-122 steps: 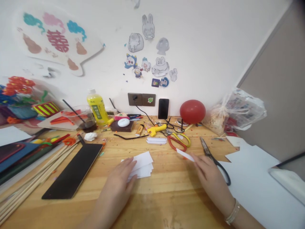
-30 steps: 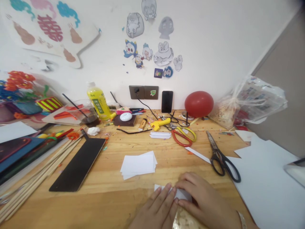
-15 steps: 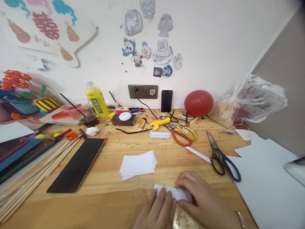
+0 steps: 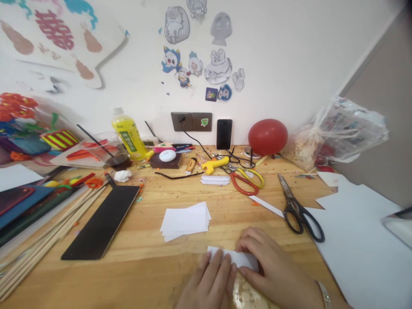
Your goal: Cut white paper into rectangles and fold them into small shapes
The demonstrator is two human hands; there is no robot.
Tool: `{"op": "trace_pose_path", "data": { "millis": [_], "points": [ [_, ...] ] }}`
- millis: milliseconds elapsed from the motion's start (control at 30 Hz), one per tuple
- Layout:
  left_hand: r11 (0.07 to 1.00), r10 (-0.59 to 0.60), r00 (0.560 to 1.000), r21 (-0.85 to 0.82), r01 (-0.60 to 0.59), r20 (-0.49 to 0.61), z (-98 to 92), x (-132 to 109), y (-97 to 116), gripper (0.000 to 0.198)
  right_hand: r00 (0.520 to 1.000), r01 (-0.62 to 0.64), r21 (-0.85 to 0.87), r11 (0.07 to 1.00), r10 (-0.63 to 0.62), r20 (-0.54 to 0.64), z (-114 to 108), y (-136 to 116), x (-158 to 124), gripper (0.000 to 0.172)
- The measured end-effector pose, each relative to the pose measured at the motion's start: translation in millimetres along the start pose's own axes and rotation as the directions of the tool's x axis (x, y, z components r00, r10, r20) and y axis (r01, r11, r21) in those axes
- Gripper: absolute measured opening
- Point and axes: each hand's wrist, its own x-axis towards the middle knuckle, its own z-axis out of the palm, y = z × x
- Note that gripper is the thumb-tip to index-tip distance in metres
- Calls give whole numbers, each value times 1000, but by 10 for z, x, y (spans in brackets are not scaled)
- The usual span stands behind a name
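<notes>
A small piece of white paper (image 4: 238, 258), curved or folded over at its right end, is between my hands near the front of the table. The fingers of my left hand (image 4: 212, 279) are closed together over its left part and press on it; my left thumb is hidden. My right hand (image 4: 270, 268) grips the right end, thumb in front and bent fingers behind. Below the paper lies a shiny, gold-coloured patch (image 4: 247, 294), partly covered by my hands. Just beyond, a loose stack of white paper cards (image 4: 185, 221) rests on the wood.
Black-handled scissors (image 4: 298, 210) lie to the right, beside large white sheets (image 4: 363, 240). Red-and-yellow-handled scissors (image 4: 246, 182), folded paper strips (image 4: 215, 180) and a yellow glue gun (image 4: 215, 164) lie farther back. Leftward are a black tablet-like slab (image 4: 103, 223) and wooden sticks (image 4: 54, 236).
The view has shifted slightly. Both hands keep nearly the same place on the white paper, with only slight finger movement.
</notes>
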Motion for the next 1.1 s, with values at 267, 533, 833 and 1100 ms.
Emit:
{"op": "trace_pose_path", "data": {
  "millis": [267,533,833,1100],
  "points": [
    [1000,22,999,8,-22,37,-10,-8,-35,34,1000,17,-17,1000,-17,5,-12,-21,2,19],
    [994,100,985,18,-104,139,-49,-10,-61,36,1000,17,-16,1000,-17,7,-16,-9,5,16],
    [991,124,983,31,-129,134,-103,55,-95,36,1000,17,-6,1000,-17,7,-8,-16,9,18],
    [992,119,982,28,-124,144,-104,73,-98,36,1000,22,0,1000,-22,-3,-10,0,-1,20]
  ]
}}
